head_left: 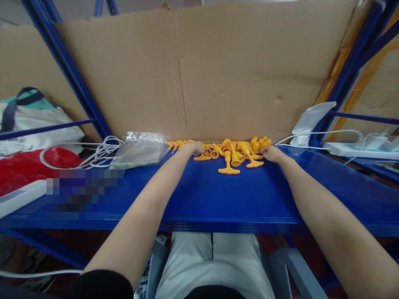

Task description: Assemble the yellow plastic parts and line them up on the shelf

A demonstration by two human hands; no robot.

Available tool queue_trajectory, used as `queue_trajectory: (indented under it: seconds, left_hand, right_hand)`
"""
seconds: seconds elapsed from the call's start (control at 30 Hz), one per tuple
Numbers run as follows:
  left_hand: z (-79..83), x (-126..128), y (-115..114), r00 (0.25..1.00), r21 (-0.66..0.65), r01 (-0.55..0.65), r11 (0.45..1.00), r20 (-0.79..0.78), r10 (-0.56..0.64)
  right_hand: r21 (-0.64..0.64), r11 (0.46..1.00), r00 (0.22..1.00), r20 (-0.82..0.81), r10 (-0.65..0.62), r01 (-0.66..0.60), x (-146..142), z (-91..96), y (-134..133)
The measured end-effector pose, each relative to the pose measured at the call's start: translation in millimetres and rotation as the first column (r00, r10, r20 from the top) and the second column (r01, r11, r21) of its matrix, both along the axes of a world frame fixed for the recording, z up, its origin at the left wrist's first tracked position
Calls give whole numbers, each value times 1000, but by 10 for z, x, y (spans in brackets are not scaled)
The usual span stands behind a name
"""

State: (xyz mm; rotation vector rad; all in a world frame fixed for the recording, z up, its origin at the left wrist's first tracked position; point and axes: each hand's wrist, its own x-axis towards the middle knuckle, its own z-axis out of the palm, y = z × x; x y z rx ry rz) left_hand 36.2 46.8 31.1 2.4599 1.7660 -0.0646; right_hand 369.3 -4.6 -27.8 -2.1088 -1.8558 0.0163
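At the far side of the blue table lies a heap of yellow-orange plastic parts [235, 151], several with T-shaped handles and some with round, hollow ends. My left hand [195, 147] is at the heap's left side, fingers curled in; what they grip is hidden. Just left of it runs a row of yellow T-handles with thin metal spirals [177, 145], like corkscrews. At the right end, my right hand [272, 153] has its fingers drawn together against the yellow parts, near chunky knobbed pieces [260, 143]. Anything in its grip is too small to make out.
A tall cardboard panel [233, 70] closes off the back of the blue table [224, 203]. Left are clear plastic bags [140, 151], coiled white cable [106, 151] and a red bag [31, 166]. A white power strip [358, 150] sits at the right.
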Motion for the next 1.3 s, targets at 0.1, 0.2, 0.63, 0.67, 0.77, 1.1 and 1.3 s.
queue_trajectory:
  seconds: [0.1, 0.2, 0.63, 0.67, 0.77, 1.1, 1.3]
  left_hand:
    - [-33, 17, -54, 997, 7, -72, 997, -11, 72]
    - [-54, -14, -63, 989, 6, -139, 990, 59, 138]
    - [86, -26, 56, 780, 38, -302, 953, 584, 224]
    - [125, -19, 26, 784, 55, -274, 960, 590, 190]
    - [229, 18, -116, 855, 180, -191, 965, 513, 73]
    - [238, 280, -632, 923, 648, 316, 692, -43, -381]
    - [193, 184, -803, 921, 672, 265, 691, 35, -387]
  right_hand:
    - [-16, 1000, 1000, 3, -13, 13, -24, 22, -22]
    - [-22, 999, 1000, 3, -27, 27, -34, 32, -31]
    - [107, 974, 978, 33, -206, 201, -190, 189, -223]
    - [145, 967, 977, 21, -214, 209, -214, 206, -227]
    - [271, 950, 988, -46, -149, 156, -319, 244, -195]
    - [403, 884, 695, -565, 444, -237, -904, 376, -134]
    - [432, 850, 460, -714, 527, -303, -1075, 461, -261]
